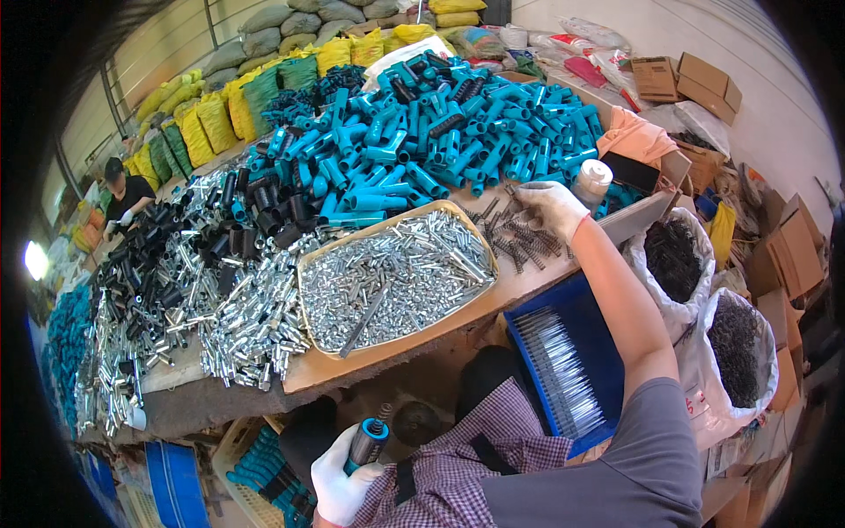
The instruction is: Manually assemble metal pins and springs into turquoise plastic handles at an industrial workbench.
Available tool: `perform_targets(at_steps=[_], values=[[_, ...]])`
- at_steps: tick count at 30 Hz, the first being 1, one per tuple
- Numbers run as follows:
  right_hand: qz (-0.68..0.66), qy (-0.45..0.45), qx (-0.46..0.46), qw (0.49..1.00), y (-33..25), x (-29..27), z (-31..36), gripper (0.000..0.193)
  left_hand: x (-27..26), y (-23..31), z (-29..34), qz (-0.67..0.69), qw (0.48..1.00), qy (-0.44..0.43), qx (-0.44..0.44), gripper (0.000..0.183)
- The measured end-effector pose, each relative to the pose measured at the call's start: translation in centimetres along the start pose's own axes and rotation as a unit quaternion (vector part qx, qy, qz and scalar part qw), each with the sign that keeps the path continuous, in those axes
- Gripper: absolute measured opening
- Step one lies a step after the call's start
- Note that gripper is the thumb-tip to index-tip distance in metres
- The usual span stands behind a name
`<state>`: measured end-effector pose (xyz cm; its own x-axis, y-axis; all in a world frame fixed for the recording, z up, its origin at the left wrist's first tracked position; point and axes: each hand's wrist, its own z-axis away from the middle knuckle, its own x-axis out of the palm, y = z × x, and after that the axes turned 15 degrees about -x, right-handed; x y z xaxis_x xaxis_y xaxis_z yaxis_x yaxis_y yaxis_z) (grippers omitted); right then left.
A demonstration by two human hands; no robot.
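My left hand (346, 482), in a white glove, is wrapped round a dark cylindrical tool handle (366, 446) with a teal collar. From its upper end a coil spring (384, 412) sticks up. At the table's right part, my gloved right hand (553, 209) is over a loose pile of dark coil springs (515, 236). Its fingers are drawn together at the pile's far edge; whatever lies between the fingertips is too small to make out. A clear bottle with a whitish lid (592, 179) stands just beyond that hand.
A shallow tray (304, 290) of small metal pins lies left of the springs. Teal housings (396, 145) are heaped behind it, metal parts (246, 330) to the left. A blue bin (525, 317) of slim rods and white sacks (704, 352) are at right. Another person (128, 198) works far left.
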<state>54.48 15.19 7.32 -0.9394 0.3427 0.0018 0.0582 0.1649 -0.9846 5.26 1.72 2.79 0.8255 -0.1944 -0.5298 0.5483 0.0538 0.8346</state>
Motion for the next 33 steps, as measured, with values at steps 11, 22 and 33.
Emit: perform_targets(at_steps=[11, 22, 33], values=[[0.079, 0.026, -0.075, 0.994, -3.4, -1.1, 4.4, 0.023, 0.4, 0.2, 0.2, 0.003, 1.0, -0.012, 0.021, 0.098], [0.039, 0.008, -0.075, 0.996, -3.8, -0.7, 5.7, 0.021, 0.4, 0.4, 0.8, 0.006, 1.0, -0.002, 0.022, 0.102], [0.039, -0.001, -0.081, 0.996, -3.5, -0.5, 5.6, 0.024, 0.3, 0.0, 0.8, 0.011, 1.0, 0.001, 0.028, 0.101]])
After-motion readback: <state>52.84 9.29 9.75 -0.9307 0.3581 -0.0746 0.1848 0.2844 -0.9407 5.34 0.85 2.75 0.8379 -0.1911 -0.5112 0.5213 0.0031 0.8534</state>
